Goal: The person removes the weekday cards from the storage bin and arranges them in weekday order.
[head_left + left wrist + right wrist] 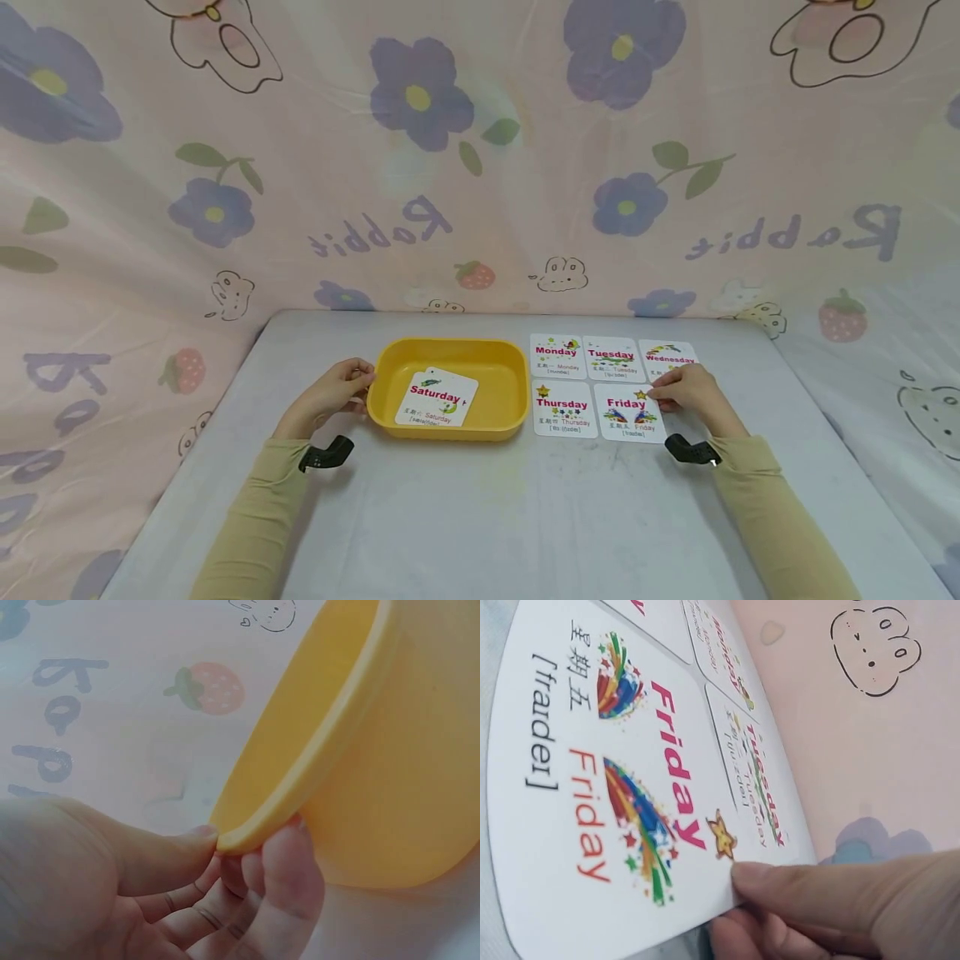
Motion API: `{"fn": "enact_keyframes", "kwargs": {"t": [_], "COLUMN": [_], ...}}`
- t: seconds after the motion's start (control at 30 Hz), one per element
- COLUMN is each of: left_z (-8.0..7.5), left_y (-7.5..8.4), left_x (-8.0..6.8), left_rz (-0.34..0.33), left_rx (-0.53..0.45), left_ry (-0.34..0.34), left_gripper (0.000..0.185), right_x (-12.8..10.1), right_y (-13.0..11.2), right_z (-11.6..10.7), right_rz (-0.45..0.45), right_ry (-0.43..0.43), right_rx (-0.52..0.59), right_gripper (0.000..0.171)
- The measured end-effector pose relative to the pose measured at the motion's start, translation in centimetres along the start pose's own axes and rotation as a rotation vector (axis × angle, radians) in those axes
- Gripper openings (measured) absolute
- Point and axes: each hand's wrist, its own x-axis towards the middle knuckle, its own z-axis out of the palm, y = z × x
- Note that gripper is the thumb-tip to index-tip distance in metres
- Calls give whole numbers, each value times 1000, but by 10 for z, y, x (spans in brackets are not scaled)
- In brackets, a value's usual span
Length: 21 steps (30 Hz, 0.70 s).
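Two bare hands, well apart: left hand [330, 398], thumb and fingers pinching the rim of a yellow tray [501, 392] at its left end; right hand [688, 392], thumb and fingers pinching the Friday card [630, 414] by its edge near the printed star. Inside the tray, one Saturday card [435, 402], tilted. Beside the Friday card, left, Thursday card [564, 410]; behind, a row of Monday card [557, 357], Tuesday card [611, 358] and Wednesday card [666, 350], the last partly covered by the right hand. Beneath all, a white table [480, 525]; beyond, a flower-printed curtain [525, 183].
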Motion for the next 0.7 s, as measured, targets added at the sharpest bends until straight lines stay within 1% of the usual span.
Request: {"fn": "enact_keyframes", "kwargs": {"t": [0.2,0.4,0.7], "left_z": [0,1,1], "left_y": [0,0,-1], "left_x": [0,1,0], "left_rz": [-8,-20,-10], "left_rx": [-1,-6,2], "left_ry": [12,22,19], "left_gripper": [25,23,24], "right_x": [-1,0,1], "right_y": [-3,-2,0], "right_z": [-1,-1,2], "right_rz": [4,26,27], "right_ry": [0,-5,7], "right_rx": [-23,0,9], "right_gripper": [24,23,22]}}
